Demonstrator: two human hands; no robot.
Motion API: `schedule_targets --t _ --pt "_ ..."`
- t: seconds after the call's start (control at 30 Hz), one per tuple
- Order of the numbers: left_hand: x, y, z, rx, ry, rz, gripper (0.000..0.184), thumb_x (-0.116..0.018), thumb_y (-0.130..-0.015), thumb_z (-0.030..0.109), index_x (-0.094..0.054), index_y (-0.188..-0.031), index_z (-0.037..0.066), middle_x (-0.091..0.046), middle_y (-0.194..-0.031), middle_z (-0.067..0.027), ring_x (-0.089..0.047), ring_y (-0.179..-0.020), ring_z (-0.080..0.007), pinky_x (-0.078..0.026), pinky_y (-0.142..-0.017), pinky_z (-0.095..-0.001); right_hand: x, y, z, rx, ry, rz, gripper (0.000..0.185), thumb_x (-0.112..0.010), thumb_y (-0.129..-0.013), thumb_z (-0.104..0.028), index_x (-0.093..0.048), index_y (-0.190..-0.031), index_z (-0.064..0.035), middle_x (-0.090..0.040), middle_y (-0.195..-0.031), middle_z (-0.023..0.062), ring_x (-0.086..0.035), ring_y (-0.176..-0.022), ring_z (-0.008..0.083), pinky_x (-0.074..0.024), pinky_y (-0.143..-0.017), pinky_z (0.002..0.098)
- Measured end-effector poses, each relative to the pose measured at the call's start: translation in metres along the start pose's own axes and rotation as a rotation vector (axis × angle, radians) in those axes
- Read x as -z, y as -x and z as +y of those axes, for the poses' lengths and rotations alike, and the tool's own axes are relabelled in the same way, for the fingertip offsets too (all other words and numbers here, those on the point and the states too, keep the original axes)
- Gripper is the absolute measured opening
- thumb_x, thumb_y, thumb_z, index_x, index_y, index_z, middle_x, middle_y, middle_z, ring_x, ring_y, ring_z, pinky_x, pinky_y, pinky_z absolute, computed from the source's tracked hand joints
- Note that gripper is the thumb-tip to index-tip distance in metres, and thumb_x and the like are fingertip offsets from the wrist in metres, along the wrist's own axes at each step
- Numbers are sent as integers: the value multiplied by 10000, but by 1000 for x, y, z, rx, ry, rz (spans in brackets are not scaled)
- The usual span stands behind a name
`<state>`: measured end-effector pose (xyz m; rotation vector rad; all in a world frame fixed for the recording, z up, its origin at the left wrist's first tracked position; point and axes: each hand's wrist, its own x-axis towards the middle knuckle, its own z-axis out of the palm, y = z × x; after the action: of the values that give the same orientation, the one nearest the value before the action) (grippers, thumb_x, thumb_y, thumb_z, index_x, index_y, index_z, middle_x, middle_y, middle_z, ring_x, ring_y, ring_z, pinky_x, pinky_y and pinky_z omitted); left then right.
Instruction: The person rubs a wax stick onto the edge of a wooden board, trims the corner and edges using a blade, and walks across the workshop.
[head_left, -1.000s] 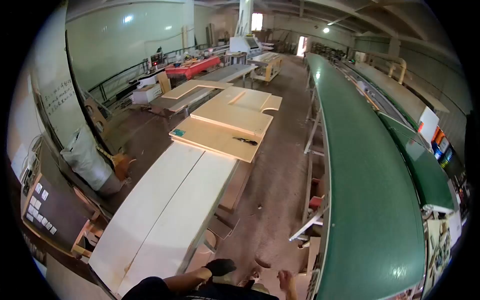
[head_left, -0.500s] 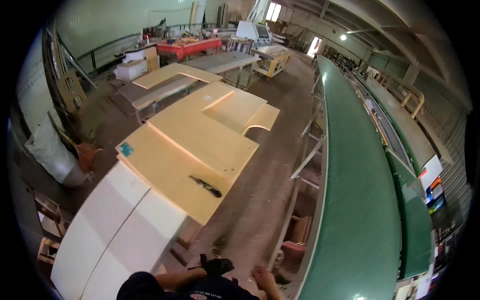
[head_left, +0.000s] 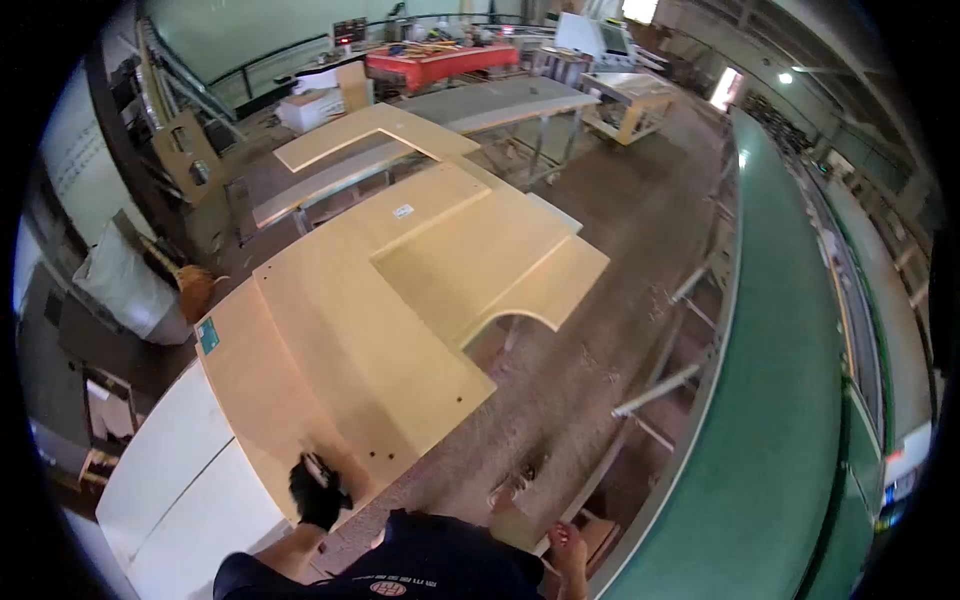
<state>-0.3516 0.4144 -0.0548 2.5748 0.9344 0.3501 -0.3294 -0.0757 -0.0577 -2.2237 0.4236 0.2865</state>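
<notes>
My left hand (head_left: 318, 495), in a black glove, is on the near part of a light wood-coloured panel (head_left: 250, 370). Its fingers are closed around the utility knife (head_left: 316, 458), which is mostly covered and blurred. Low beside my body, over the gap between the panels and the green-topped table, hangs my bare right hand (head_left: 568, 548). Its fingers are curled in; what they hold, if anything, I cannot make out. Beyond my left hand, more wood-coloured panels (head_left: 370, 310) overlap, one with a curved cutout. White panels (head_left: 190, 480) lie underneath at the near left.
A long green-topped table (head_left: 760, 380) runs along the right, its metal legs reaching into the aisle. Farther back are a grey bench (head_left: 510, 105) bearing an L-shaped panel (head_left: 310, 145), a red-covered table (head_left: 440, 68) and a machine. A white sack (head_left: 130, 280) stands at left.
My left hand has reached up from beside my body onto the near panel and closed on the utility knife that lay there. My view has shifted, bringing the panels closer.
</notes>
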Motion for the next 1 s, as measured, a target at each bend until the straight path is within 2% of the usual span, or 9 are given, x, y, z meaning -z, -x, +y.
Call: schedule_targets --t 0.2,0.33,0.4,0.43,0.5,0.53,0.57,0.73,1.0 --pt "-37 5 40 616 -161 -69 583 -668 -892 385 -474 -1359 95 -559 -1205 -254 -583 -1087 -473 -484 -889 -569 134 -263 -66 306 246 -97 305 -614 -970 -299 -673 -1019 -3 -692 -828 192 -697 -746 306 -534 -669 386" --pt "-86 -9 -17 882 -88 308 365 -513 -992 395 -572 -1013 35 -655 -1001 -262 -634 -949 -477 -492 -814 -577 192 -416 -135 558 93 -182 303 -639 -963 -252 -649 -1118 8 -710 -965 215 -713 -862 326 -553 -747 406" --pt "-82 -35 20 877 220 548 275 -537 -1002 293 -549 -1042 21 -613 -911 -165 -595 -869 -337 -495 -799 -480 206 -486 -159 588 -27 -194 301 -657 -956 -230 -650 -1153 -2 -719 -1004 196 -713 -899 308 -556 -787 404" --pt "-88 -64 75 625 668 871 244 -561 -981 211 -559 -1119 10 -588 -950 -97 -555 -899 -275 -499 -846 -429 210 -521 -169 572 -64 -216 292 -657 -961 -220 -653 -1157 -4 -724 -1003 172 -708 -897 277 -554 -800 386" --pt "-88 -130 203 343 99 641 315 -570 -946 134 -571 -1236 10 -590 -1152 -122 -547 -1136 -278 -439 -1016 -400 202 -573 -198 536 -151 -287 272 -647 -974 -204 -658 -1160 -5 -723 -997 129 -689 -896 221 -545 -823 351" --pt "-101 -167 257 284 262 566 345 -573 -940 122 -569 -1271 25 -582 -1193 -169 -527 -1193 -316 -424 -1021 -414 203 -589 -226 516 -194 -325 261 -639 -982 -197 -659 -1158 -5 -718 -992 111 -673 -897 196 -538 -833 335" --pt "-117 -199 322 112 -47 451 354 -629 -908 143 -586 -1242 35 -586 -1169 -193 -544 -1138 -361 -452 -971 -440 204 -606 -243 482 -231 -349 251 -631 -990 -190 -661 -1157 -4 -713 -987 93 -658 -898 170 -531 -843 319" --pt "-205 -316 656 -180 379 -4 437 -809 -767 182 -624 -1149 78 -620 -1019 -166 -641 -906 -380 -536 -752 -453 212 -694 -317 484 -367 -467 217 -580 -1022 -147 -652 -1163 1 -674 -1034 48 -616 -959 119 -489 -884 272" --pt "-316 -385 913 -502 282 -250 388 -787 -787 273 -679 -1134 138 -640 -1000 -111 -671 -846 -317 -554 -675 -432 302 -880 -392 334 -795 -523 265 -632 -996 -137 -599 -1200 28 -689 -1042 93 -661 -936 155 -529 -841 291"
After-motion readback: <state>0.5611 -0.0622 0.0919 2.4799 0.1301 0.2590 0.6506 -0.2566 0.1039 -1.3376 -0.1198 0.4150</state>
